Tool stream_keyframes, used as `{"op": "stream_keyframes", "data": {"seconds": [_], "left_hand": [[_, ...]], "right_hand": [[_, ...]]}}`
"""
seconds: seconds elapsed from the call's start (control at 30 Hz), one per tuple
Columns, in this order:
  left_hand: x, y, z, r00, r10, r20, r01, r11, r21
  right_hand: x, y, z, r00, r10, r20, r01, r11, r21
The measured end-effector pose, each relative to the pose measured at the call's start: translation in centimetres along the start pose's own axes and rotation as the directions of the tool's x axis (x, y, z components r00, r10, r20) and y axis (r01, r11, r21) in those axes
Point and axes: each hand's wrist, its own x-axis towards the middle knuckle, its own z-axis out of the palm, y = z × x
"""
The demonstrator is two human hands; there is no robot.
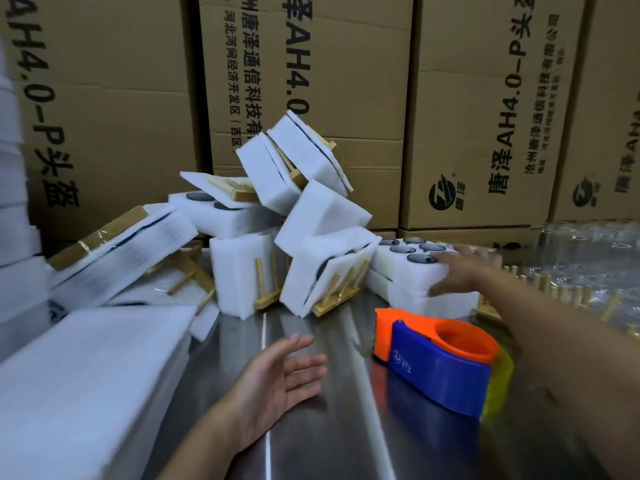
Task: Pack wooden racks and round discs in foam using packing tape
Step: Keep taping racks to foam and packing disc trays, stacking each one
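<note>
Foam block (412,282) at right edge of desk (311,427) holds round discs (423,259); right hand (453,271) rests spread on it; left hand (277,375) spread, empty.

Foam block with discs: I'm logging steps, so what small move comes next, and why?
Probably the right hand grips the foam block and draws it toward the open left hand: its fingers lie spread on the block, and the tape dispenser lies untouched.

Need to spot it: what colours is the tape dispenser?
Tape dispenser: blue body, orange core; head view.
</note>
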Motion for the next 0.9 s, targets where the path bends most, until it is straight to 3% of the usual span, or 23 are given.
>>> {"op": "stream_keyframes", "data": {"seconds": [0.07,0.17,0.43,0.53,0.63,0.9], "left_hand": [[0.1,0.0,-0.1,1.000,0.003,0.005,-0.003,1.000,0.003],[0.2,0.0,-0.2,1.000,0.002,0.017,-0.002,1.000,0.006],[0.5,-0.3,-0.4,0.999,0.008,0.039,-0.008,1.000,0.012],[0.5,-0.3,-0.5,0.998,0.011,0.055,-0.012,1.000,0.019],[0.5,-0.3,-0.5,0.998,0.016,0.068,-0.018,0.999,0.033],[0.5,-0.4,-0.5,0.998,0.029,0.064,-0.031,0.999,0.042]], "right_hand": [[0.2,-0.1,0.3,0.997,-0.040,-0.064,0.031,0.990,-0.135],[0.6,-0.9,1.2,0.994,-0.088,-0.066,0.082,0.993,-0.080],[0.8,-2.0,1.8,0.996,-0.020,-0.092,0.024,0.999,0.048],[0.9,-1.0,2.2,0.983,-0.125,-0.132,0.122,0.992,-0.029],[0.8,0.4,1.7,0.972,-0.220,-0.081,0.221,0.975,-0.003],[-0.2,0.6,1.6,0.928,-0.306,-0.211,0.309,0.951,-0.017]]}}
